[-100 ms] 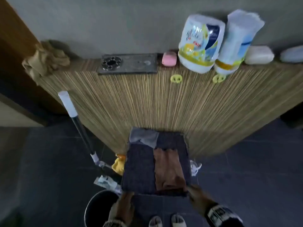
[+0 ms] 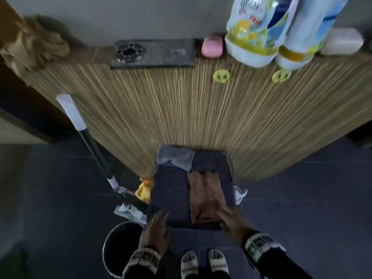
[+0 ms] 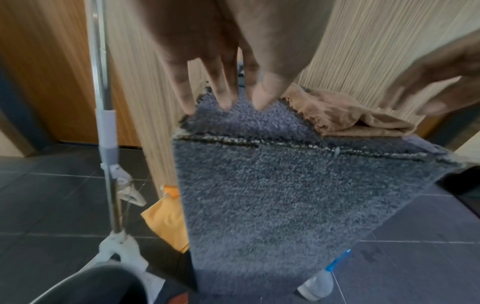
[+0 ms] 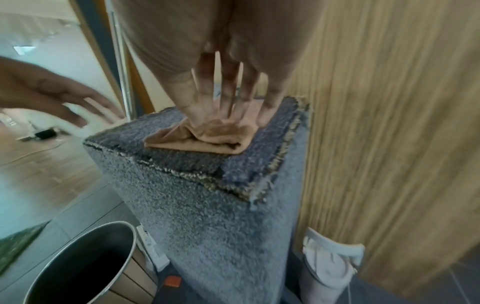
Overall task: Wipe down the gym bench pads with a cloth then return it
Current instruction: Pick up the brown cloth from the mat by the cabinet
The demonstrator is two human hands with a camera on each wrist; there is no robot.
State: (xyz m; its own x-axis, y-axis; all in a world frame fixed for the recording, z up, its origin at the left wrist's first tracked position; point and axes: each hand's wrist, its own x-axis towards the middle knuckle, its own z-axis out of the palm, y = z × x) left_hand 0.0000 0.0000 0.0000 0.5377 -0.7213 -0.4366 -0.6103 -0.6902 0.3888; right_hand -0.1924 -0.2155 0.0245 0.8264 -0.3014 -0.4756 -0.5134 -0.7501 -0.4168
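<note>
A folded brown cloth point(image 2: 205, 198) point(image 3: 350, 117) point(image 4: 207, 137) lies on the right half of a grey carpeted block point(image 2: 171, 194) point(image 3: 272, 195) point(image 4: 207, 216) that stands against a slatted wood wall. My right hand point(image 2: 223, 215) point(image 4: 226, 102) has its fingers spread straight, and the fingertips point(image 4: 197, 121) press the cloth's near end. My left hand point(image 2: 161, 216) point(image 3: 223, 98) hovers open over the near left corner of the carpet top and holds nothing. No gym bench pad is in view.
A metal bucket point(image 2: 116, 250) point(image 4: 78, 263) stands left of my feet point(image 2: 203, 262). A mop handle point(image 2: 88, 141) leans on the slatted wall point(image 2: 181, 107), near a yellow rag point(image 2: 144, 191). A white bottle point(image 4: 330, 265) sits right of the block. Bottles point(image 2: 253, 33) and another brown cloth point(image 2: 36, 49) are on the ledge.
Both hands have moved forward over the near edge of the carpeted block, and the right hand's fingers are now on the brown cloth.
</note>
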